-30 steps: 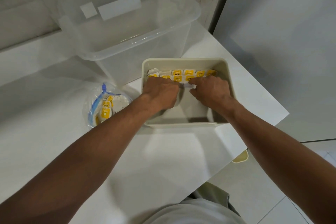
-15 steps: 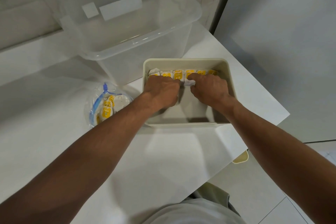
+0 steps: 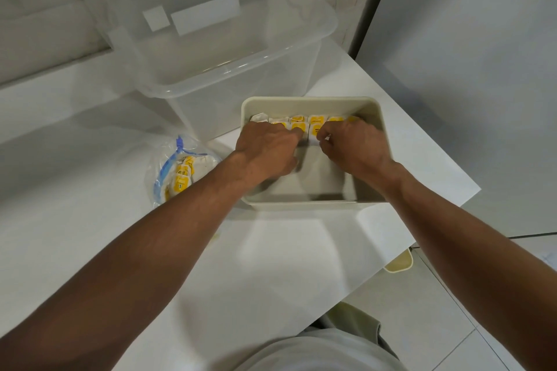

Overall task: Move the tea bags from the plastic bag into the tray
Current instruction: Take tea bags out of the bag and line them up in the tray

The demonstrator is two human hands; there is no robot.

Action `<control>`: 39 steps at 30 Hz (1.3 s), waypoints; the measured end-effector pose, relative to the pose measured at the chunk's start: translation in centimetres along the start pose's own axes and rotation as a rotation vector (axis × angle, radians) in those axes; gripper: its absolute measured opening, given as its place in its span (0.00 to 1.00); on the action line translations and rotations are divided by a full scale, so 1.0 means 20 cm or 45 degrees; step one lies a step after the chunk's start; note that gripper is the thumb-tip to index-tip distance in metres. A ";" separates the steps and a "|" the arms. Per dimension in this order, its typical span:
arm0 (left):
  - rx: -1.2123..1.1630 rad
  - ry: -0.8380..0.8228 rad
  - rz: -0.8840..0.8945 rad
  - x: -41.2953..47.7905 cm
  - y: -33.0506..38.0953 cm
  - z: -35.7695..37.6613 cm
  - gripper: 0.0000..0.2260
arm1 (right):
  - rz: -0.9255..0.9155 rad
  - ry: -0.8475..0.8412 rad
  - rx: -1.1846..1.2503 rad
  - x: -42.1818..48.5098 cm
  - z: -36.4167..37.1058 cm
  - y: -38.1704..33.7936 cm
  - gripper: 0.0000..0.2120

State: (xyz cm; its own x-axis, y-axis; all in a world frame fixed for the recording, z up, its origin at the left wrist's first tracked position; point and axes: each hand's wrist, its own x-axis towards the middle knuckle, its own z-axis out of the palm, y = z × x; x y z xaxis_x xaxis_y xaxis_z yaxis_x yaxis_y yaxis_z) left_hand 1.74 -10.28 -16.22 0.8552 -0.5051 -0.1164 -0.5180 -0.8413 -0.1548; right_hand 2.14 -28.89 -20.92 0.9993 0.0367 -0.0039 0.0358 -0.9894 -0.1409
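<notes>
White bench [image 3: 271, 250] carries everything, and the tea bags [image 3: 316, 120] already moved stand on edge in a row against the far wall of the beige tray [image 3: 307, 205], yellow labels up, with a second row starting just in front of them. Both hands are down inside the tray at that row. The right hand [image 3: 355, 150] pinches a bag of the front row between thumb and forefinger. The left hand [image 3: 265, 150] lies with curled fingers on the bags beside it, but its fingertips are hidden under the knuckles, so I cannot tell whether it grips or only presses. The step in hand looks like seating and squaring the bags. It probably goes best if the left hand steadies the standing bags while the right slides its bag in upright and snug, labels in line, pressing lightly so the soft paper does not crumple or topple its neighbours. The near part of the tray floor is bare, so rows can build toward the near wall. The tray sits near the bench's right edge. Just off its left side lies the plastic bag [image 3: 168, 159] with a blue strip, more yellow-labelled bags inside, so the task seems partly done. A clear storage bin [image 3: 211, 78] stands behind, toward the far edge.
</notes>
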 end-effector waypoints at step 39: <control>-0.245 0.096 0.014 -0.11 -0.10 -0.02 0.17 | -0.033 0.088 -0.085 0.11 0.02 -0.11 0.08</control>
State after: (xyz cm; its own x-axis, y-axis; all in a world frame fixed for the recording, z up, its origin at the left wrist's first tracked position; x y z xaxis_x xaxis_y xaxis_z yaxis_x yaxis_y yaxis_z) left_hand 0.82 -7.54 -15.35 0.8523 -0.5214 -0.0419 -0.5201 -0.8533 0.0370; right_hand 4.17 -26.53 -21.01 0.9962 0.0550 0.0676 0.0600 -0.9955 -0.0735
